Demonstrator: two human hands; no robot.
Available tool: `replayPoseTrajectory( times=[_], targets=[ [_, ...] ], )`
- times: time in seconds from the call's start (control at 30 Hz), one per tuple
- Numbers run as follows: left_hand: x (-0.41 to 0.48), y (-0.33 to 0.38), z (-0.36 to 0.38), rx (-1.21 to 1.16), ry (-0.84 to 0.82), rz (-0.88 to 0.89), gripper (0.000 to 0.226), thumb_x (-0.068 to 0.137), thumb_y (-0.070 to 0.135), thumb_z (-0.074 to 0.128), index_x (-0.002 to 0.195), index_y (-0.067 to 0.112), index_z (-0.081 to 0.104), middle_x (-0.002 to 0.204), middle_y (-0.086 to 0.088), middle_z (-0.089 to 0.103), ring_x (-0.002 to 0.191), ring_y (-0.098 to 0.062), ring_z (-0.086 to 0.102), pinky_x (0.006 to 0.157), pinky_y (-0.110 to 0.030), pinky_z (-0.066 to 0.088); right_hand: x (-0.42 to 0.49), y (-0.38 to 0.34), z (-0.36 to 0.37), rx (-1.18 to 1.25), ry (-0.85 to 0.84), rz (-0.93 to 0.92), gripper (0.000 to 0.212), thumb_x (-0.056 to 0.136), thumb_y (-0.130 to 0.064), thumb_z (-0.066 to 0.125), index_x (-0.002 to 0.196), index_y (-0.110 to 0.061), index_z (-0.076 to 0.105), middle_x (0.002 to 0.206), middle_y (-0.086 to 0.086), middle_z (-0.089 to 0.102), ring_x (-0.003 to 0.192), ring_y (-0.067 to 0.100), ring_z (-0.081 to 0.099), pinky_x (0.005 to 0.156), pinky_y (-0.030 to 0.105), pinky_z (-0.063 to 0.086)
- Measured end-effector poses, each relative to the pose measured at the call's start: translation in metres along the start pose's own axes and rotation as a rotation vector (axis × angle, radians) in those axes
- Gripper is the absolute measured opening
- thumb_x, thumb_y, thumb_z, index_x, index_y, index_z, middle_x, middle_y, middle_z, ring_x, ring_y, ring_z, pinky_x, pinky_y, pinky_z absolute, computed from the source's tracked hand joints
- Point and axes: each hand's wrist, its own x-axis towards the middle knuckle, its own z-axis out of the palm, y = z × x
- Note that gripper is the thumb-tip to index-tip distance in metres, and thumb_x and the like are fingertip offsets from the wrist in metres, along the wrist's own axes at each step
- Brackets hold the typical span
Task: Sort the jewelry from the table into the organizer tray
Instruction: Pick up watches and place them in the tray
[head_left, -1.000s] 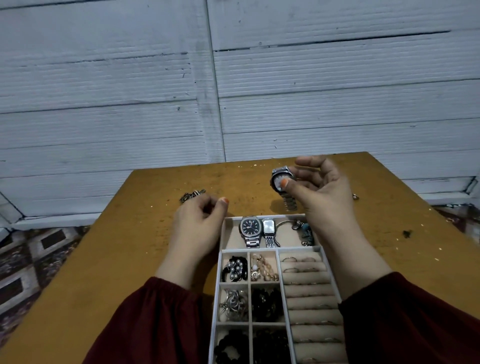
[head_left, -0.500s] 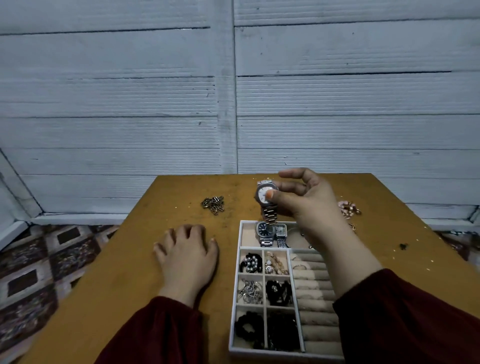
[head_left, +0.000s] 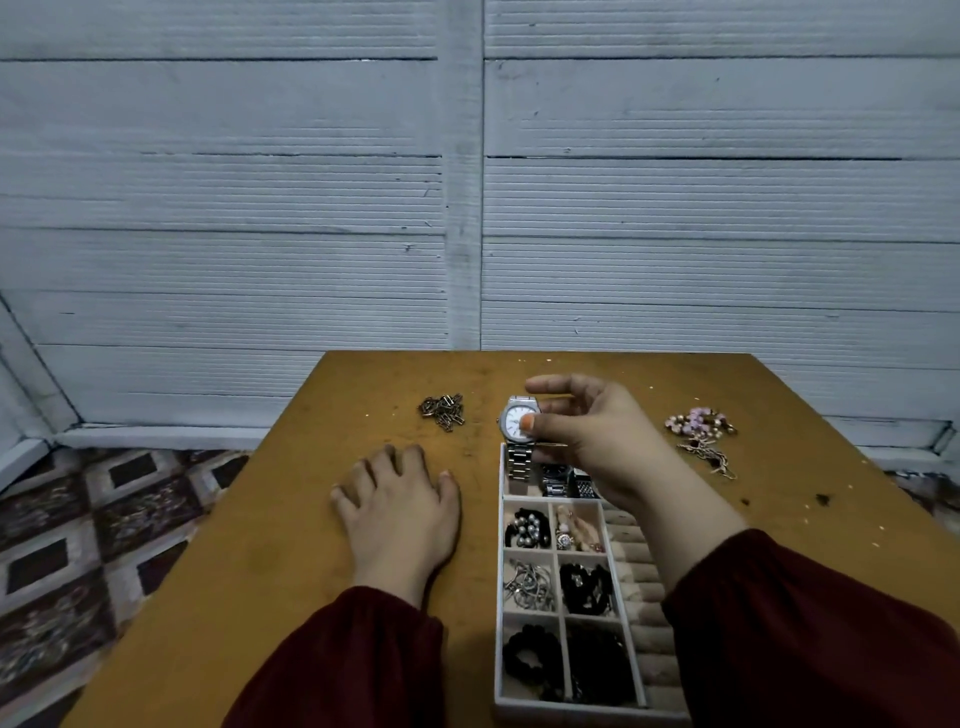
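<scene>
Watch is pinched at its case by R hand, strap hung vertical just above tray's top-left slot, frame centre; L hand is laid flat, fingers spread, lower left.

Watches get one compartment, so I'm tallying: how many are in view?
3. The white-dial watch is pinched in the right hand above the organizer tray; a dark watch and a mesh-band watch lie in its far compartment, partly behind that hand; more may be hidden.
</scene>
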Motion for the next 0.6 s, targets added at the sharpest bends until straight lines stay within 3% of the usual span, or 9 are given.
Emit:
replayPoseTrajectory(
  times=[0.2, 0.4, 0.6],
  targets=[
    [0.001, 0.0, 0.0, 0.006, 0.005, 0.001, 0.05, 0.094, 0.051, 0.03, 0.137, 0.026, 0.036, 0.149, -0.006, 0.029, 0.138, -0.03, 0.02, 0.112, -0.055, 0.011, 0.003, 0.004, 0.003, -0.117, 0.02, 0.005, 0.027, 0.083, 0.009, 0.062, 0.1, -0.012, 0.063, 0.083, 0.003, 0.056, 0.07, 0.014, 0.06, 0.064, 0.028, 0.057],
    [0.001, 0.0, 0.0, 0.005, -0.002, 0.0, 0.051, 0.093, 0.051, 0.031, 0.137, 0.026, 0.035, 0.149, -0.007, 0.028, 0.138, -0.031, 0.018, 0.112, -0.056, 0.009, 0.005, 0.009, 0.008, -0.337, 0.01, -0.016, 0.036, 0.078, 0.013, 0.065, 0.109, -0.007, 0.062, 0.081, 0.0, 0.057, 0.067, 0.01, 0.057, 0.073, 0.028, 0.052],
    [0.001, 0.0, -0.001, 0.005, -0.009, -0.004, 0.052, 0.094, 0.051, 0.031, 0.139, 0.026, 0.034, 0.15, -0.007, 0.027, 0.139, -0.032, 0.018, 0.113, -0.055, 0.009, 0.014, 0.009, 0.01, -0.593, 0.0, -0.062, 0.031, 0.079, 0.005, 0.069, 0.103, -0.015, 0.065, 0.087, -0.001, 0.06, 0.078, 0.012, 0.058, 0.083, 0.033, 0.052]
  ],
)
